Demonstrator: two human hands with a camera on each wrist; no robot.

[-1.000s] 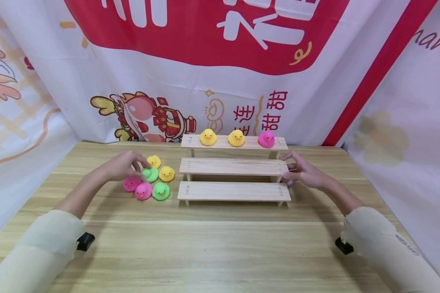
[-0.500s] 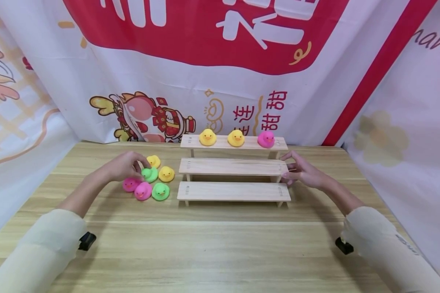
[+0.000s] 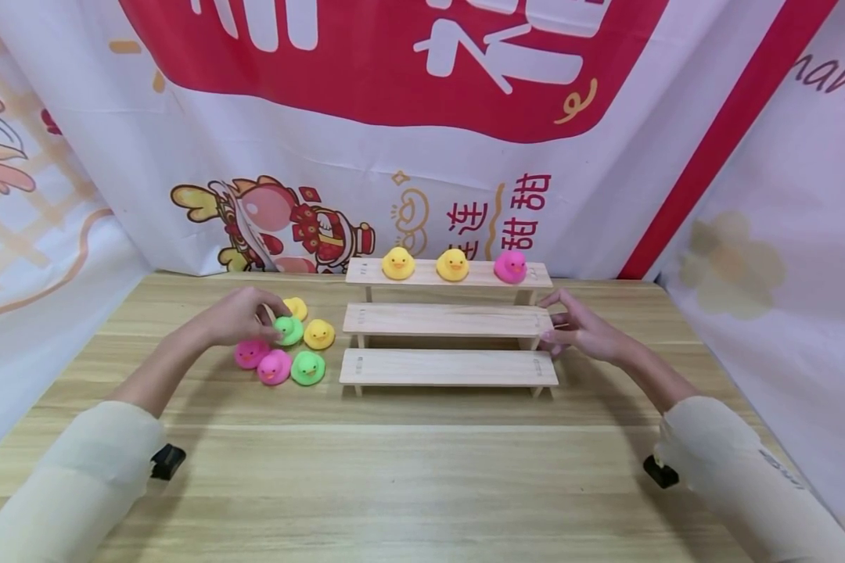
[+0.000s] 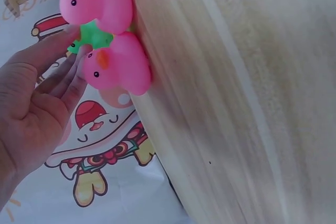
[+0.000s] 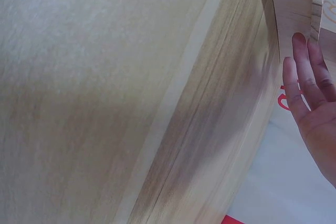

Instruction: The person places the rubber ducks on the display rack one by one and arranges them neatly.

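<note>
One green duck [image 3: 289,331] | beak toward person, axis unclear | left fingers [image 4: 50,48] pinching it, right fingers [image 5: 304,71] extended

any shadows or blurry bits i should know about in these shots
Head view: even light, the pink duck on the top shelf looks sharp, soft shadows on the table beside both sleeves; left wrist view: duller and softer, though the left hand stays readable; right wrist view: table grainy, with broad, soft-edged shadows.
</note>
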